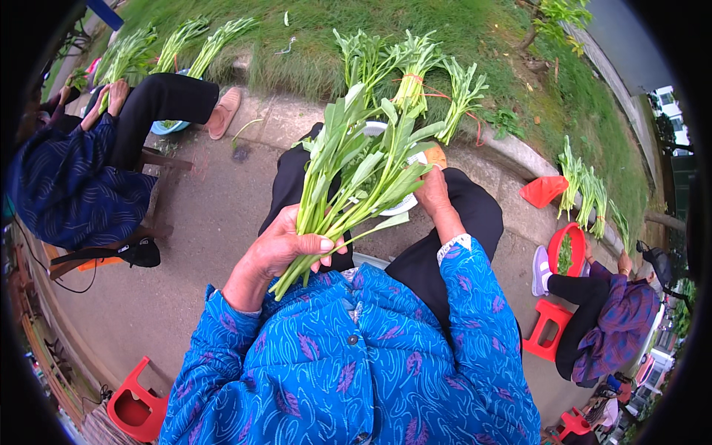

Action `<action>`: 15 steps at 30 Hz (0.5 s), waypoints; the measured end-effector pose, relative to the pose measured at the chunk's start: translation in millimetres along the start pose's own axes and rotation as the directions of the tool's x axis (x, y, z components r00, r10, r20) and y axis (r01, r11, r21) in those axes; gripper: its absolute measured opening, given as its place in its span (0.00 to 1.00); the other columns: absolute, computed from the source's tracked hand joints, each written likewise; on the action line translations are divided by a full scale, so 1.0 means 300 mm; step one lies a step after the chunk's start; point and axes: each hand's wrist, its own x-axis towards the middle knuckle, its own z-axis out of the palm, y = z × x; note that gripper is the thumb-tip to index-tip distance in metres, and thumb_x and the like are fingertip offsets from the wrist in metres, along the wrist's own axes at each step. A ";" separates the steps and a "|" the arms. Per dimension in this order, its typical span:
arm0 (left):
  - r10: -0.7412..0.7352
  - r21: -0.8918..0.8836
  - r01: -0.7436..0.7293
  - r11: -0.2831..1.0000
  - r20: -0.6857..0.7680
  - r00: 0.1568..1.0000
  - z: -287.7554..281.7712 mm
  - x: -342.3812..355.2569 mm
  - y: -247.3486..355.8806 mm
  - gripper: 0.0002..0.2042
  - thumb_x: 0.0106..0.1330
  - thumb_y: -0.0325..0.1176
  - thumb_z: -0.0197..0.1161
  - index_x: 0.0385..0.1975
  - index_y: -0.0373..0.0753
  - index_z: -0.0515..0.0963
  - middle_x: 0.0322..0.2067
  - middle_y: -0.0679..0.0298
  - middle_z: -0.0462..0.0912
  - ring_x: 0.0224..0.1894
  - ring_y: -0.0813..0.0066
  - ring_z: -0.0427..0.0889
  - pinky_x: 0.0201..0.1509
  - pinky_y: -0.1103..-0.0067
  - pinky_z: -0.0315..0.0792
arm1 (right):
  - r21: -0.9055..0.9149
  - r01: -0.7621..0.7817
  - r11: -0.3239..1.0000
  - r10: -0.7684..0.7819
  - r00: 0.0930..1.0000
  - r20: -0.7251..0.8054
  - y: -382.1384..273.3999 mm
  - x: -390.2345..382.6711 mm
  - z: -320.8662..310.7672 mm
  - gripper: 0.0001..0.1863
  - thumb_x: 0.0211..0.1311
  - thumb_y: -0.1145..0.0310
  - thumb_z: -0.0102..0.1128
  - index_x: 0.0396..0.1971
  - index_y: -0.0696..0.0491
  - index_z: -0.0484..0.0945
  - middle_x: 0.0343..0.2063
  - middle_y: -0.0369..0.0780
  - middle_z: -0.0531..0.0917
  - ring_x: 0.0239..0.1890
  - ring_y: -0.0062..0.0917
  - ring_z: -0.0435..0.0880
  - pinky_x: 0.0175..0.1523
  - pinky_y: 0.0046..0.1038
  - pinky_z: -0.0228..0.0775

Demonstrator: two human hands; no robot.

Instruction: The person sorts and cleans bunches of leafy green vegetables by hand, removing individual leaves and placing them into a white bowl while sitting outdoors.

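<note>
My left hand (285,241) is closed round the lower stems of a bunch of leafy greens (337,182), its thumb lying across them. The leaves fan upward and to the right over my lap. At the bunch's right side, my right hand (436,194) has its fingers curled beside the leaf tips. Those fingers are partly covered by leaves, and what they grip cannot be made out. Behind the greens, between my knees, a white basket (400,208) shows in part.
Tied bundles of greens (411,85) lie on the curb ahead, with more greens (589,189) at the right. A person (81,178) sits at left handling greens, another (615,319) at right by a red basin (567,252). Red stools (549,330) stand on the pavement.
</note>
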 end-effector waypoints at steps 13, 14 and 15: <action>0.009 -0.056 -0.005 0.998 0.083 0.996 0.002 0.003 -0.027 0.19 0.50 0.28 0.69 0.41 0.29 0.72 0.30 0.48 0.82 0.22 0.69 0.81 0.20 0.79 0.74 | 0.591 0.150 0.792 -0.048 0.982 -0.184 -0.053 -0.103 -0.159 0.11 0.61 0.76 0.55 0.41 0.63 0.81 0.26 0.38 0.84 0.27 0.16 0.81 0.36 0.19 0.74; 0.011 -0.060 -0.006 0.998 0.088 0.996 0.006 0.004 -0.027 0.19 0.50 0.28 0.69 0.41 0.29 0.72 0.29 0.48 0.82 0.22 0.69 0.81 0.20 0.79 0.74 | 0.593 0.188 0.783 -0.060 0.972 -0.229 -0.063 -0.107 -0.153 0.10 0.61 0.77 0.56 0.39 0.63 0.82 0.24 0.37 0.84 0.25 0.16 0.80 0.33 0.19 0.74; 0.013 -0.063 -0.007 0.998 0.092 0.996 0.009 0.004 -0.027 0.20 0.50 0.28 0.69 0.42 0.29 0.72 0.29 0.48 0.82 0.22 0.69 0.81 0.20 0.79 0.74 | 0.582 0.157 0.798 -0.045 0.978 -0.203 -0.072 -0.112 -0.154 0.09 0.61 0.76 0.57 0.38 0.62 0.82 0.23 0.37 0.84 0.24 0.15 0.80 0.32 0.19 0.74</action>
